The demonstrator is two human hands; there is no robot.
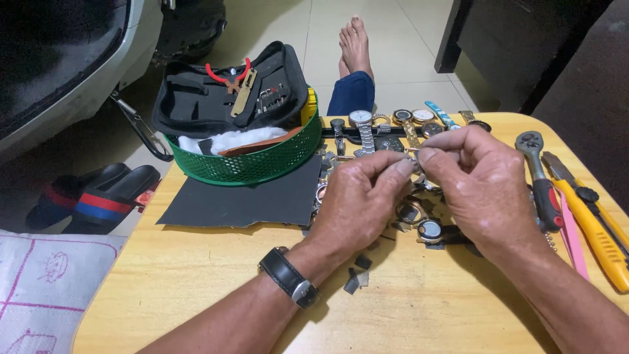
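Both forearms enter from the lower edge and converge toward the centre of the view. The left hand [357, 196] is held palm down, knuckles up, with the fingers curled forward and the thumb and forefinger tips pressed together in a pinch. The right hand [481, 183] is held back upward, wrist slightly raised, its thumb and forefinger likewise closed in a pinch. The two pinches meet tip to tip, just touching. Remaining fingers of both hands are flexed loosely. Bare feet and one knee extend ahead, beyond the hands.
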